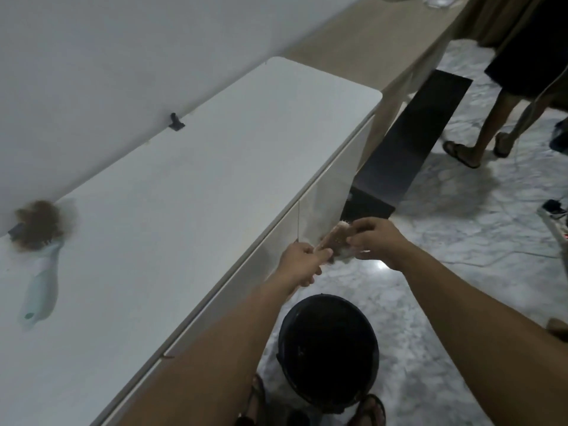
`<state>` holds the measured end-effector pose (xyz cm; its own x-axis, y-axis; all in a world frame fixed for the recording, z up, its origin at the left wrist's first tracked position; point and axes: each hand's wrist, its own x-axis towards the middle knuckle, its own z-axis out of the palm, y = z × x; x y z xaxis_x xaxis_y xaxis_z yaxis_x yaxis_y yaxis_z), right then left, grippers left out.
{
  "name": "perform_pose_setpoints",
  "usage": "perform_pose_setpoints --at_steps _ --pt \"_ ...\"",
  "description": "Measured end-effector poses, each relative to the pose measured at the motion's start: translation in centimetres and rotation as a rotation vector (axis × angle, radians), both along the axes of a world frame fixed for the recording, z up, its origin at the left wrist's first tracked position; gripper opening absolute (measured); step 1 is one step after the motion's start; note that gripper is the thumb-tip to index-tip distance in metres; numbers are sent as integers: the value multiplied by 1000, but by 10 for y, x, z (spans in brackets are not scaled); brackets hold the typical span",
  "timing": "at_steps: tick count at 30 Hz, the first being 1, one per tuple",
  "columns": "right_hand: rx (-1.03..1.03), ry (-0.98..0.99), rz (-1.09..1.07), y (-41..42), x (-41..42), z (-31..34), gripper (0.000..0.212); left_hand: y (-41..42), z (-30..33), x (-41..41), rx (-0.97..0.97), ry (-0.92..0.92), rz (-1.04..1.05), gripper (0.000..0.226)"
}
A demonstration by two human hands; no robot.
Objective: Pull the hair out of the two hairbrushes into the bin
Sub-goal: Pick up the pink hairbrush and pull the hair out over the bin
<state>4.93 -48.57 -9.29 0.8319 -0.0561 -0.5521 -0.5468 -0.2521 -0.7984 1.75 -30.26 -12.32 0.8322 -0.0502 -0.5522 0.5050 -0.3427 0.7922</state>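
A light wooden hairbrush [333,241] is held in the air between both hands, beyond and above a round black bin [327,352] on the floor. My left hand [302,262] grips its near end. My right hand [375,241] pinches at its far side, over the bristles; whether hair is in those fingers I cannot tell. A second hairbrush [40,290], pale green handle, lies on the white cabinet top [190,195] at far left, its head covered by a clump of brown hair [38,226].
A small black clip [175,122] sits at the wall edge of the cabinet. Another person's legs in sandals [470,149] stand at the right on the marble floor. A dark panel [408,142] leans by a beige table. A power strip and cables [553,216] lie at far right.
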Motion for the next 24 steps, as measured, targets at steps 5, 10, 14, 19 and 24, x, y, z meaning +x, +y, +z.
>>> perform_pose_setpoints --at_steps 5,10,14,19,24 --pt "-47 -43 -146 -3 -15 -80 28 -10 -70 -7 34 58 -40 32" --pt "-105 -84 -212 -2 -36 -175 17 -15 -147 -10 117 48 -93 35" --pt "-56 -29 -243 2 -60 -237 13 -13 -207 -30 136 57 -101 36" --pt "-76 -64 -204 11 -98 -273 25 1 -243 -64 138 53 -127 33" --pt "-146 -160 -217 25 -140 -281 20 15 -256 -102 84 64 -137 32"
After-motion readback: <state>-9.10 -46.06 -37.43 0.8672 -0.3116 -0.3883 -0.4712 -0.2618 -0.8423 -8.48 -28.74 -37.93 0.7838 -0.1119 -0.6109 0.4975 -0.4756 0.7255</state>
